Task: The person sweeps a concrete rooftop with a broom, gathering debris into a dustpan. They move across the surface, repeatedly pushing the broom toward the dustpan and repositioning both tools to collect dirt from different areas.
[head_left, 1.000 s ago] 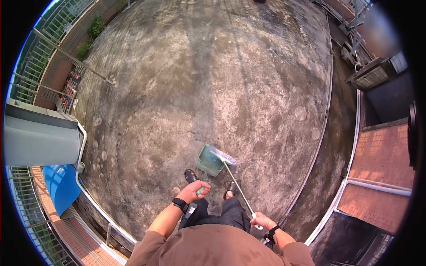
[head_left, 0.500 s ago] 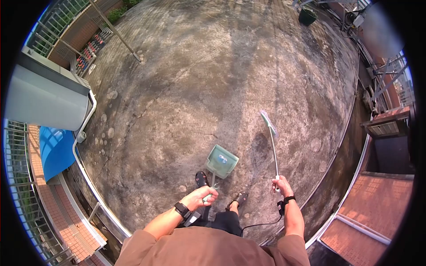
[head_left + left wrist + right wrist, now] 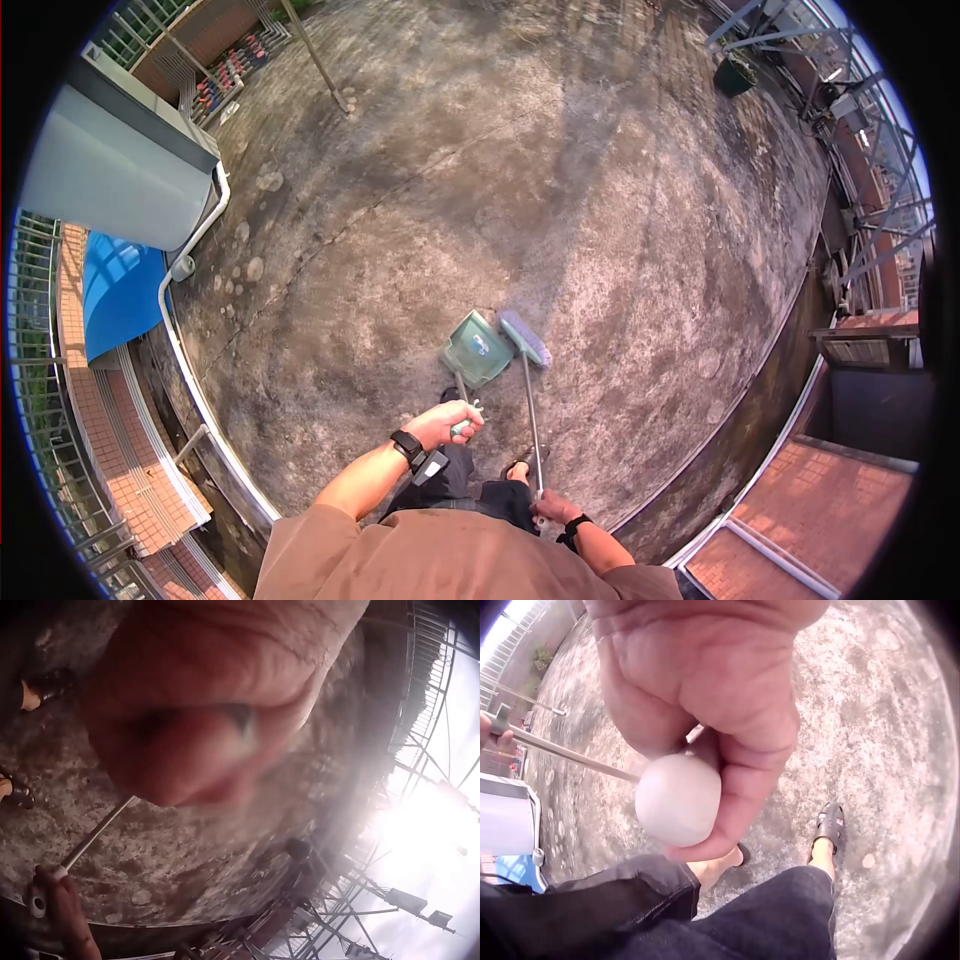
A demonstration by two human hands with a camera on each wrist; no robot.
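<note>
In the head view my left hand (image 3: 450, 425) grips the pale green handle of a dustpan (image 3: 470, 362), which hangs in front of my feet. A small white-and-blue patch (image 3: 481, 344) shows inside the pan. My right hand (image 3: 558, 508) holds a broom near the top of its long metal stick (image 3: 532, 420). Just right of the pan is the broom's purple-bristled head (image 3: 526, 338), close by its edge. In the right wrist view the curled fingers (image 3: 742, 795) wrap the handle below its white rounded end (image 3: 679, 799). The left wrist view shows my left fist (image 3: 195, 712), blurred, hiding its grip.
Stained concrete floor (image 3: 430, 230) spreads ahead. On the left stand a grey tank (image 3: 120, 170), a white pipe (image 3: 190, 400) and a blue sheet (image 3: 122, 295). A thin pole (image 3: 320, 60) rises at the far left. Metal framing (image 3: 880, 210) and a dark planter (image 3: 735, 75) are at the right.
The broom was over the pan, swung out to the right, and is now back beside the pan. My right hand has drawn in toward my body; the left keeps its grip.
</note>
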